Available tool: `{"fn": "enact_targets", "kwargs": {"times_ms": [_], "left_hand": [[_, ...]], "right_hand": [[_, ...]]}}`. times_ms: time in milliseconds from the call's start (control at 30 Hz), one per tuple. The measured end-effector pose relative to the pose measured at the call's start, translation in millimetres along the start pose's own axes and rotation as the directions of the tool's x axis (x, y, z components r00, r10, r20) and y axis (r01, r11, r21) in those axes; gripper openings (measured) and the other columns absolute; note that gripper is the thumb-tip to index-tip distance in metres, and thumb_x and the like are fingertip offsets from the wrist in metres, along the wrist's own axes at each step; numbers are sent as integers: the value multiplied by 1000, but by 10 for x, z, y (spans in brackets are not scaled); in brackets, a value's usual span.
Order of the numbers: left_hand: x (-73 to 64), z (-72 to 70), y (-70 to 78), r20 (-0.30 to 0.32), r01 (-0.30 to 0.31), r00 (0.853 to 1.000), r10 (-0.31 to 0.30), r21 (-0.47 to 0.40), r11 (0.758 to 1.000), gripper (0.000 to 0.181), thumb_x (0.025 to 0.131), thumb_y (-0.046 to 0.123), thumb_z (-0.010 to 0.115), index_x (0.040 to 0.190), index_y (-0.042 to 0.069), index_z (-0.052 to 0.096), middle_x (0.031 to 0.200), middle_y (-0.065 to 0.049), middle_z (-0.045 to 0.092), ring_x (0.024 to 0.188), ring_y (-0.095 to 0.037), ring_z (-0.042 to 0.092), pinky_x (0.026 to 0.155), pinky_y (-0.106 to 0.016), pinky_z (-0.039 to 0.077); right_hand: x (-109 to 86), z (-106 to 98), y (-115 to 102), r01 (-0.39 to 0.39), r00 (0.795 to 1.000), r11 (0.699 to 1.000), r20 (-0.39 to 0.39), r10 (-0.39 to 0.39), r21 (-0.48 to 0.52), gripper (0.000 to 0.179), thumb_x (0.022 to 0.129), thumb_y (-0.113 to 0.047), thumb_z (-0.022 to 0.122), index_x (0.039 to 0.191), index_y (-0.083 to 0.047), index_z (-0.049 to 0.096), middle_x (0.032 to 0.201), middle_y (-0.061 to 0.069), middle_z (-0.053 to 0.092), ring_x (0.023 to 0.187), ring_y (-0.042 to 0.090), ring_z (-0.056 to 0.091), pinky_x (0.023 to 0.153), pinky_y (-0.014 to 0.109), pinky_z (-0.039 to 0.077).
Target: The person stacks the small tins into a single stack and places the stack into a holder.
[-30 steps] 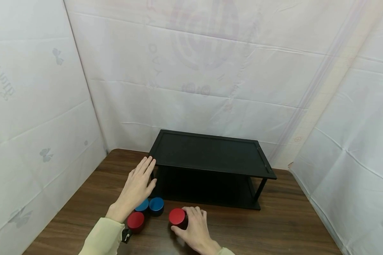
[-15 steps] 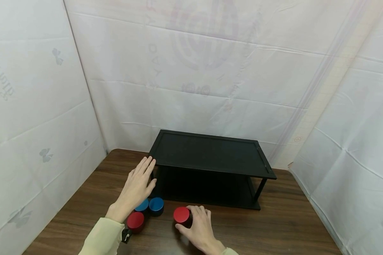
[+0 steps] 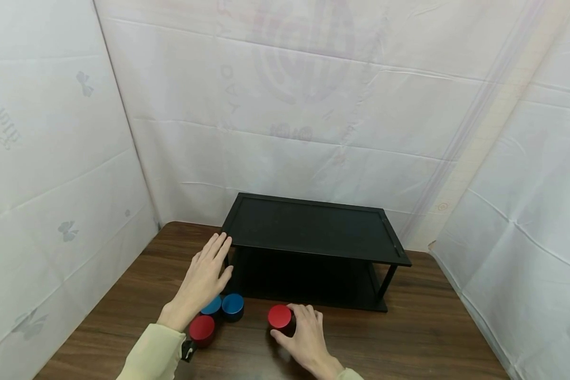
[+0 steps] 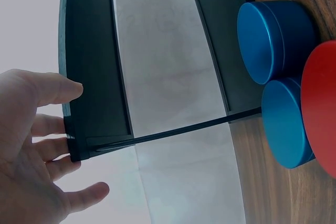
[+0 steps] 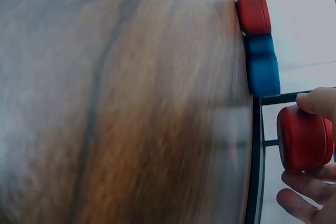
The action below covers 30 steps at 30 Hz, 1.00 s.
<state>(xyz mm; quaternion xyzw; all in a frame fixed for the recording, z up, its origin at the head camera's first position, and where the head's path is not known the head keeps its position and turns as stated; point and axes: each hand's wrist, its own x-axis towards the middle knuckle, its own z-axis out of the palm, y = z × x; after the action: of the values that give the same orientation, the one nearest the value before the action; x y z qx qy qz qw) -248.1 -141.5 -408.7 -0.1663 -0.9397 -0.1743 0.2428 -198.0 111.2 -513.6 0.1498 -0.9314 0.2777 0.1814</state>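
My right hand (image 3: pixel 305 340) grips a round red tin (image 3: pixel 279 316) between thumb and fingers. In the right wrist view this tin (image 5: pixel 302 139) is held off the tabletop. The left hand (image 3: pixel 200 279) lies with its fingers extended at the left front corner of a black two-tier shelf (image 3: pixel 309 227). Seen from the left wrist, those fingertips (image 4: pixel 63 166) are at the upper board's edge, the thumb apart. Near the left wrist stand a second red tin (image 3: pixel 201 329) and two blue tins, one (image 3: pixel 233 307) in full view and the other (image 3: pixel 211 306) partly hidden by the hand.
The shelf stands on a brown wooden table (image 3: pixel 408 338), its lower board (image 3: pixel 304 279) in shadow beneath the upper one. White printed sheets (image 3: pixel 313 105) hang behind the table and along both sides.
The right hand has carried its red tin a short way to the right and slightly toward the shelf. My left hand and the other tins have stayed in place.
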Motion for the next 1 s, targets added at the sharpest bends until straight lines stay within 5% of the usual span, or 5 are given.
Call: {"fn": "enact_targets", "kwargs": {"times_ms": [1000], "left_hand": [[-5,-11,-10,2,5,1000,-5,-11,1000,65,90,16,66,146,0,38,153,-20,35,143,-37,29,105,-61,36]], "right_hand": [[-43,-117,267,-60,994,998,-94,58,-18,54,69,-38,83,110,-7,65,103,2,68,90,12,53,83,40,37]]}}
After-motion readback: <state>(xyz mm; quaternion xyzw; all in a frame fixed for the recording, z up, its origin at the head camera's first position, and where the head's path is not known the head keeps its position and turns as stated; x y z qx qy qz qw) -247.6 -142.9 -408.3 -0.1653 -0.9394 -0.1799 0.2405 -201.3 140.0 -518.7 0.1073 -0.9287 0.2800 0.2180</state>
